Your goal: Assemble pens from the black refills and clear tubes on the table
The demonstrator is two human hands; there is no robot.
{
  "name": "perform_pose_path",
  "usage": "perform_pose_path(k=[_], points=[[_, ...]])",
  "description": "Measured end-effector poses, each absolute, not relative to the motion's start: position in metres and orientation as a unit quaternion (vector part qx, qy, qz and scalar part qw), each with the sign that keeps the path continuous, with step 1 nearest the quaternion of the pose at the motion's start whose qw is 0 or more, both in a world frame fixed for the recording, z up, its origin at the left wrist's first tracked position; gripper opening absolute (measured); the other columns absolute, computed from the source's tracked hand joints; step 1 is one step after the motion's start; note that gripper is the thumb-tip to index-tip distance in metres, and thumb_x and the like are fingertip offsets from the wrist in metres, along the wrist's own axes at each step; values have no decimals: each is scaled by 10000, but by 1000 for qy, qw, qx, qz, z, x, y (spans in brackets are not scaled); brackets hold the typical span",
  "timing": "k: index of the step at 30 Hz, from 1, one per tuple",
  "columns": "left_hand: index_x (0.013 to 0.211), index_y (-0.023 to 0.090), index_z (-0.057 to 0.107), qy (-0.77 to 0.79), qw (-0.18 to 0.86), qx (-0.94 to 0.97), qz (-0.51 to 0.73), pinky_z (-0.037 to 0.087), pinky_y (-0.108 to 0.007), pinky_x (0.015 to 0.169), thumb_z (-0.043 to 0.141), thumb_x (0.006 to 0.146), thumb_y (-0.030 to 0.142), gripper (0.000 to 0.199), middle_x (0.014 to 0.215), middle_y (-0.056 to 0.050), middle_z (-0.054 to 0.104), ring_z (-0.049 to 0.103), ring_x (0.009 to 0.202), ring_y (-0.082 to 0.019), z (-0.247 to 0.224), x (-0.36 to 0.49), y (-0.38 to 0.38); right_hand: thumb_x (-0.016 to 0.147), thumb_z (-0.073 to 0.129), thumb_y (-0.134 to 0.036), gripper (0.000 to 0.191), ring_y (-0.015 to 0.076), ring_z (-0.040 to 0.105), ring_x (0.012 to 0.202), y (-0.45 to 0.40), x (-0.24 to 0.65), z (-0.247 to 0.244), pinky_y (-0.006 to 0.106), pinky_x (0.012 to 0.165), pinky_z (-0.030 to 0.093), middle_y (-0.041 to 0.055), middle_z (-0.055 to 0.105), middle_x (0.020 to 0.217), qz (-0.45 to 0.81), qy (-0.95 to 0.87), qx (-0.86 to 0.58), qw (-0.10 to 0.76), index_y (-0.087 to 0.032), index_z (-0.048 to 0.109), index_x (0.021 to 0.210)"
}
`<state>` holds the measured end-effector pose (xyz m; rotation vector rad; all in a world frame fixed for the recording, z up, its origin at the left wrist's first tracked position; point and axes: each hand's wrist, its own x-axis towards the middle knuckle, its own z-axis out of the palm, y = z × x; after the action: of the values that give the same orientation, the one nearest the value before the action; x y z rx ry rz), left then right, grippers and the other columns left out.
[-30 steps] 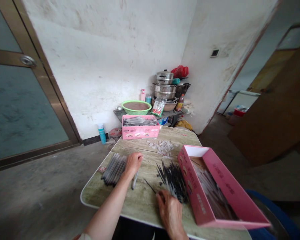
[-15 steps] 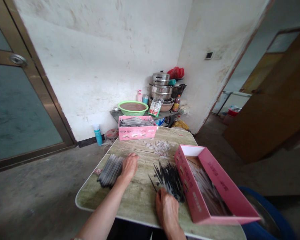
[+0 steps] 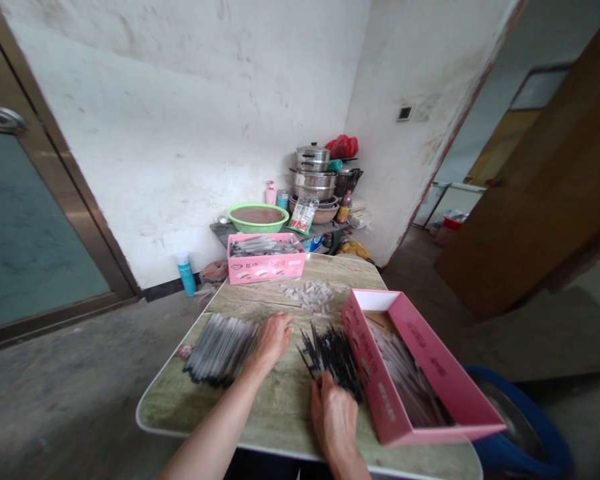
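Note:
My left hand [image 3: 274, 339] is at the right edge of a row of translucent dark-tipped sticks [image 3: 220, 350] lying side by side on the table [image 3: 275, 407]. Its fingers curl down, and whether they hold anything is hidden. My right hand [image 3: 334, 412] is closed at the near end of a pile of thin black sticks [image 3: 333, 353]; what is between its fingers cannot be made out. Right of the pile stands an open pink box [image 3: 390, 400] with pale translucent sticks inside. Small whitish pieces [image 3: 313, 297] are scattered farther back on the table.
A second pink box [image 3: 266, 267], full of sticks, stands at the table's back left. Behind it a shelf bears a green basin [image 3: 257, 219] and stacked pots [image 3: 314, 177]. A blue tub [image 3: 540, 440] is at the right, beside the table.
The view has shifted a little. My left hand has moved right relative to the table, and the row of translucent sticks looks wider and more spread out. My right hand stays by the black pile.

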<state>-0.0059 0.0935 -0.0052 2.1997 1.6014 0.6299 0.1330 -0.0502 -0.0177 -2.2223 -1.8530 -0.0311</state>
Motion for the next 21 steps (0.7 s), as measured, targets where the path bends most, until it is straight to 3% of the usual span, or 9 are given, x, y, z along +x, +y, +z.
perform_pose_path(k=[5, 11, 17, 21], points=[[949, 170, 677, 540, 149, 794, 236, 424, -298, 869, 551, 809, 146, 190, 958, -86, 665, 599, 935, -211, -10, -1, 117, 914, 472, -198, 169, 183, 687, 520, -56, 134, -21, 202, 441, 323, 50, 702, 585, -16, -645, -751, 141, -175, 619, 836], [1086, 175, 624, 498, 160, 817, 244, 389, -299, 951, 485, 835, 101, 297, 1117, -81, 643, 567, 1052, -194, -19, 25, 145, 926, 446, -216, 209, 160, 674, 504, -64, 134, -15, 206, 436, 288, 32, 695, 580, -7, -661, -731, 169, -186, 614, 807], [841, 167, 646, 480, 165, 830, 232, 377, -361, 945, 514, 781, 70, 174, 949, -82, 664, 574, 995, -234, -25, 44, 156, 941, 410, -250, 265, 158, 670, 503, -74, 136, 0, 223, 449, 293, 22, 681, 572, 22, -666, -714, 216, -197, 616, 783], [781, 182, 643, 488, 171, 822, 239, 389, -375, 915, 530, 774, 89, 147, 902, -88, 657, 575, 984, -254, -25, 44, 152, 948, 413, -279, 272, 158, 667, 517, -79, 140, 9, 208, 472, 314, 28, 684, 588, 51, -667, -699, 253, -199, 613, 782]])
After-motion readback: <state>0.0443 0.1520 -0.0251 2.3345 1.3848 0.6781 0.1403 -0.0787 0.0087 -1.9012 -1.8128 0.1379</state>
